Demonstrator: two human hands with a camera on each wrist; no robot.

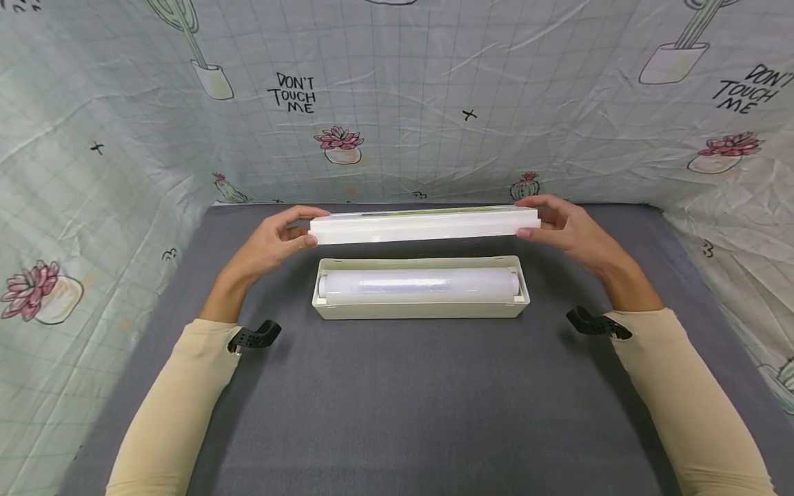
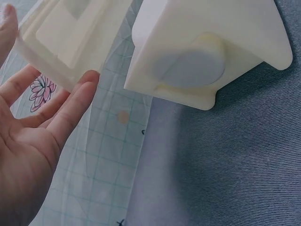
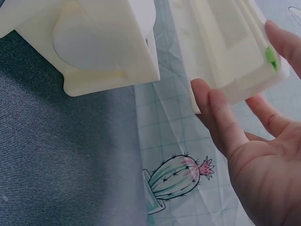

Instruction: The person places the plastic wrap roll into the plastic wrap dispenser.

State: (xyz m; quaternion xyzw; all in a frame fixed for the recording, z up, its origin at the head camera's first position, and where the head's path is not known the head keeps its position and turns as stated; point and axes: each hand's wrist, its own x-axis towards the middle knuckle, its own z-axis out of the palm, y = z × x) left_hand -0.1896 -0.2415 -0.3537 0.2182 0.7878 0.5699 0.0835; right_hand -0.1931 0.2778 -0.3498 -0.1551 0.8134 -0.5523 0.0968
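Note:
A long white dispenser lid (image 1: 422, 227) is held up between two hands, behind and above the dispenser base (image 1: 422, 311). My left hand (image 1: 268, 241) pinches the lid's left end, thumb at the front and fingers behind. At the opposite end, my right hand (image 1: 577, 235) grips the lid in the same manner. Inside the base lies a roll of cling film (image 1: 422, 282). In the right wrist view, a small green piece (image 3: 271, 57) shows on the lid near the thumb. The left wrist view shows the roll's end through the base's side (image 2: 188, 68).
A dark grey cloth (image 1: 422, 406) covers the table under the base. A printed fabric curtain (image 1: 397, 138) with plant drawings stands along the back and both sides. A black band (image 1: 257, 335) is on the left wrist, another black band (image 1: 595, 322) on the right.

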